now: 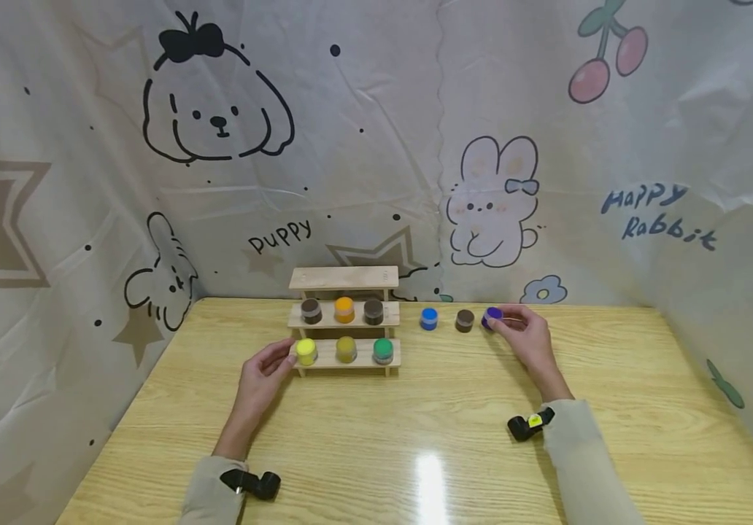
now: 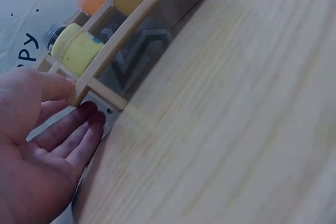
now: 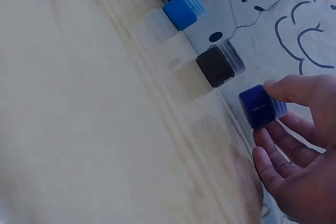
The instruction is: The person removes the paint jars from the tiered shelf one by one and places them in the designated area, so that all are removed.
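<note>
A small three-step wooden rack [image 1: 344,277] stands at the back of the table. My left hand [image 1: 263,375] is at the left end of its lowest shelf, with the thumb and index finger on the shelf end [image 2: 79,94] and the other fingers extended below. Close by on that shelf sits a yellow paint jar [image 1: 306,351]. My right hand [image 1: 529,339] pinches a dark blue-violet paint jar [image 3: 257,107] between thumb and fingers. To its left are a dark brown paint jar [image 1: 465,321] and a blue paint jar [image 1: 428,319] on the table.
Along the lowest shelf are also a mustard jar [image 1: 346,349] and a green jar [image 1: 383,351]. The middle shelf bears an orange jar [image 1: 344,310] between two dark jars. A printed curtain [image 1: 376,146] hangs right behind the table's back edge.
</note>
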The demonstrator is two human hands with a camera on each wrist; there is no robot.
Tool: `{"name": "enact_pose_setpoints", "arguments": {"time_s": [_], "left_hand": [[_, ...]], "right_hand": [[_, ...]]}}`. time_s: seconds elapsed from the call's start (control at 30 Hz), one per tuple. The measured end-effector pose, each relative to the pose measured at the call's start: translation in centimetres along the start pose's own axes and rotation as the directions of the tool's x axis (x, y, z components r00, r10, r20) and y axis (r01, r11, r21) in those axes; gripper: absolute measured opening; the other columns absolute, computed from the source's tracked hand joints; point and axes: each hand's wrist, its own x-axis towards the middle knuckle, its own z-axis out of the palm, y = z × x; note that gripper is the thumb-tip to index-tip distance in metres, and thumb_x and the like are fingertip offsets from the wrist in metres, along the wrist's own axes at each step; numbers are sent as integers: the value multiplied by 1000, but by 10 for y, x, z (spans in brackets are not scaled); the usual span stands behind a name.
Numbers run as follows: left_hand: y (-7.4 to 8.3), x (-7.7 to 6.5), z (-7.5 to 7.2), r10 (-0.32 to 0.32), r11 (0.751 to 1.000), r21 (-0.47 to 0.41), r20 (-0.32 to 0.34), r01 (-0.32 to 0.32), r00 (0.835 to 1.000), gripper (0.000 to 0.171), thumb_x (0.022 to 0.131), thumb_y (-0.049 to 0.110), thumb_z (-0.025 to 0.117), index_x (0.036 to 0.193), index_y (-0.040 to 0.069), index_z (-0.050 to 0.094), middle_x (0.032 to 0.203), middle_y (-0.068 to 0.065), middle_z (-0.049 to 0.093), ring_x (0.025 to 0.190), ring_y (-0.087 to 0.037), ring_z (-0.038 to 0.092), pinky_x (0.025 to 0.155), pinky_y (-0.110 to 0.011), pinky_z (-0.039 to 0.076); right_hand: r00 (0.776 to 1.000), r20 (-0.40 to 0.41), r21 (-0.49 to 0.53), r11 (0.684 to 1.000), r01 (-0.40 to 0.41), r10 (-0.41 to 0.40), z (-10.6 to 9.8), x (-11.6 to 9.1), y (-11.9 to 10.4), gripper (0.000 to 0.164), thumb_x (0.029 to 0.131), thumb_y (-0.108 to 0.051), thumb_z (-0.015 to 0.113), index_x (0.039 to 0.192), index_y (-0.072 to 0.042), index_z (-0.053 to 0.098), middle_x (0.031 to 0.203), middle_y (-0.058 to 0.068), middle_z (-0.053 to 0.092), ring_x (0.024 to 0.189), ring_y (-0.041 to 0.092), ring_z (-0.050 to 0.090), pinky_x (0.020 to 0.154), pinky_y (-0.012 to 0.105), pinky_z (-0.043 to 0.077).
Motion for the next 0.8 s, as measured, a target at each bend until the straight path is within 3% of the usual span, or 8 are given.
{"name": "enact_pose_setpoints", "arguments": {"time_s": [0.33, 0.6, 0.8], "left_hand": [[-5, 0, 3, 9, 998, -59, -18, -10, 1000, 36, 101, 3, 65, 135, -7, 61, 134, -26, 62, 123, -34, 58, 96, -13, 49], [-6, 0, 4, 25, 996, -81, -24, -27, 999, 35, 100, 2, 65, 134, -8, 61, 133, -27, 61, 120, -25, 60, 97, -15, 49], [-5, 0, 3, 17, 995, -97, -18, -18, 1000, 34, 100, 0, 65, 133, -9, 61, 133, -27, 61, 122, -27, 59, 99, -16, 48]], "right_hand": [[999, 36, -63, 998, -15, 18, -3, 2, 4, 45, 97, -23, 74, 132, 2, 61, 131, 22, 62, 118, 32, 60, 85, 12, 48], [999, 48, -71, 997, 9, -6, -3, 1, 4, 45, 98, -20, 73, 134, 3, 59, 132, 24, 61, 118, 33, 59, 82, 8, 47], [998, 56, -98, 995, 12, -6, -6, -2, -1, 50, 98, -23, 73, 138, 2, 56, 136, 24, 59, 123, 36, 58, 94, 22, 50]]}}
